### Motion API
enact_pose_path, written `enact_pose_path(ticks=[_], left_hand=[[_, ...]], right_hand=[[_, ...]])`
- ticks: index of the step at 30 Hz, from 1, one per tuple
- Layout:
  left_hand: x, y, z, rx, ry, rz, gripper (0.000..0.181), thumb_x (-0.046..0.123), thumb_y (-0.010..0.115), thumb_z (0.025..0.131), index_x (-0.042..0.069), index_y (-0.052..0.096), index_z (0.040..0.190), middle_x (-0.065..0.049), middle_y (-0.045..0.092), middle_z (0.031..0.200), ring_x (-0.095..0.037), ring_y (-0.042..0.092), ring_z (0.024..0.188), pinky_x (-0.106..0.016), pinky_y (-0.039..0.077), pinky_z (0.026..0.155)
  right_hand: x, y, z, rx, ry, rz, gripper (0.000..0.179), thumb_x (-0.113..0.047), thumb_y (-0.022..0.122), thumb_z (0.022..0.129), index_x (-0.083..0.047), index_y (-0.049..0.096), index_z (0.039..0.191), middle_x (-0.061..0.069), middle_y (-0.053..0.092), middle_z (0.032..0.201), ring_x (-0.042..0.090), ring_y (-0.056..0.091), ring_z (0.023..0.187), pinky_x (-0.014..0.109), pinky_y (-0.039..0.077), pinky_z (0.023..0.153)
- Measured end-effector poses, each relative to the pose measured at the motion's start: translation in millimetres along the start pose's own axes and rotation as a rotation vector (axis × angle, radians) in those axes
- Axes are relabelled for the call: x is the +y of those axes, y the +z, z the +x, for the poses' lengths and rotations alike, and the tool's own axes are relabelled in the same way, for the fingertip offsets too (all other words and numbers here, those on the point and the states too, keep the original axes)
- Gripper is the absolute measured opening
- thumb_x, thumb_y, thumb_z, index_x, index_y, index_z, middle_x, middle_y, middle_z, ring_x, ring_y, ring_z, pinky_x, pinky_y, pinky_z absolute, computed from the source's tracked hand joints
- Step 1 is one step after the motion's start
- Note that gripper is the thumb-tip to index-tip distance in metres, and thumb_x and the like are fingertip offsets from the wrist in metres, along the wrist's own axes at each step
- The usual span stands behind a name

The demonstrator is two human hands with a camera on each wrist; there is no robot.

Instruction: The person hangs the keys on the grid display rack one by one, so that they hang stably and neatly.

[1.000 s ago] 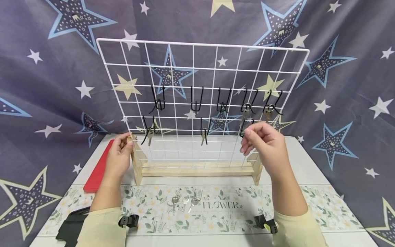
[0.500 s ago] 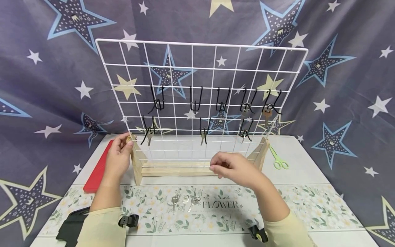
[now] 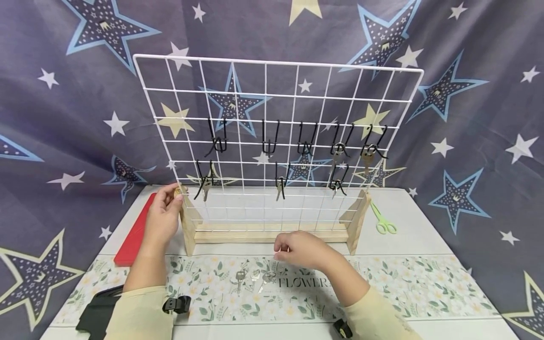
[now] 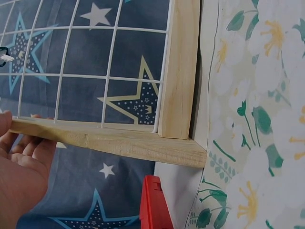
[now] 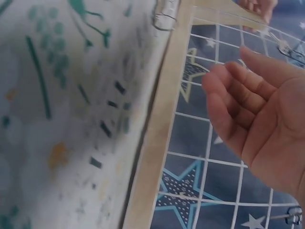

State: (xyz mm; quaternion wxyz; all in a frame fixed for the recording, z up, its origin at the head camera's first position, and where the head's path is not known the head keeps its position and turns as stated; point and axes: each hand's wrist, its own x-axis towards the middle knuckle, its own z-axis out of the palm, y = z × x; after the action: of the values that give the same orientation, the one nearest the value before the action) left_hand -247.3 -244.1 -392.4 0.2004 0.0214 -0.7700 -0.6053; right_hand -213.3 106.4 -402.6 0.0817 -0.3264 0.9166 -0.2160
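Observation:
A white wire grid (image 3: 276, 63) stands upright in a wooden stand (image 3: 272, 237). My left hand (image 3: 163, 212) holds the stand's left side piece, its thumb on one side and fingers on the other in the left wrist view. Black hooks (image 3: 270, 139) hang on the grid in two rows; several carry keys, such as a key (image 3: 279, 190) in the lower row. Three loose keys (image 3: 240, 278) lie on the floral mat. My right hand (image 3: 303, 249) is in front of the stand's crossbar, right of those keys, with fingers loosely bent and nothing in them.
Behind the left arm lies a red flat object (image 3: 135, 236). Green scissors (image 3: 384, 224) rest right of the stand. A black object (image 3: 99, 307) is at the front left. The floral mat (image 3: 425, 288) crosses the white table, and a starry curtain (image 3: 463, 141) hangs behind.
My right hand has left the lower right hook, where a key now hangs in view, and has moved down and left toward the loose keys. The left hand has stayed in place.

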Motion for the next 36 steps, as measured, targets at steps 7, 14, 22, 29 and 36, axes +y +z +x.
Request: enact_pose_path(ticks=[7,14,22,29,36], left_hand=[[-0.4,0.9,-0.2,0.005,0.0,0.0,0.041,0.012,0.047,0.103,0.007,0.044,0.144,-0.01,0.052,0.135,-0.002,0.051,0.117,-0.006,0.043,0.095],[0.0,0.5,-0.6,-0.005,0.012,-0.008,0.04,0.012,0.047,0.103,0.006,0.045,0.143,-0.013,0.052,0.136,-0.002,0.051,0.117,-0.006,0.043,0.094],[0.8,0.4,-0.4,-0.001,0.006,-0.009,0.039,0.013,0.047,0.103,0.005,0.045,0.142,-0.012,0.052,0.135,-0.001,0.051,0.117,-0.006,0.043,0.095],[0.4,-0.2,-1.7,-0.004,0.007,-0.006,0.04,0.013,0.048,0.103,0.005,0.045,0.142,-0.014,0.052,0.136,-0.002,0.051,0.117,-0.006,0.043,0.094],[0.8,-0.4,-1.0,-0.003,0.017,-0.01,0.04,0.012,0.048,0.103,0.006,0.046,0.142,-0.012,0.052,0.135,-0.002,0.051,0.116,-0.006,0.043,0.093]], right_hand=[[-0.7,17.1,8.9,-0.047,0.027,-0.062,0.013,-0.034,0.067,0.092,-0.022,0.066,0.096,-0.012,0.065,0.083,0.003,0.055,0.071,0.026,0.05,0.07],[-2.6,29.8,13.9,-0.07,0.041,-0.132,0.015,-0.034,0.07,0.088,-0.02,0.067,0.094,-0.013,0.059,0.078,0.005,0.053,0.071,0.026,0.049,0.071],[-9.5,39.1,18.6,-0.104,0.058,-0.238,0.017,-0.039,0.074,0.085,-0.024,0.066,0.089,-0.016,0.059,0.074,0.005,0.052,0.07,0.025,0.048,0.069],[-13.7,43.1,18.8,-0.109,0.106,-0.243,0.022,-0.039,0.074,0.084,-0.025,0.061,0.074,-0.015,0.055,0.066,0.007,0.05,0.063,0.026,0.046,0.064],[-13.9,43.5,18.4,-0.112,0.082,-0.26,0.025,-0.032,0.073,0.086,-0.026,0.059,0.066,-0.015,0.054,0.064,0.006,0.048,0.059,0.025,0.045,0.063]])
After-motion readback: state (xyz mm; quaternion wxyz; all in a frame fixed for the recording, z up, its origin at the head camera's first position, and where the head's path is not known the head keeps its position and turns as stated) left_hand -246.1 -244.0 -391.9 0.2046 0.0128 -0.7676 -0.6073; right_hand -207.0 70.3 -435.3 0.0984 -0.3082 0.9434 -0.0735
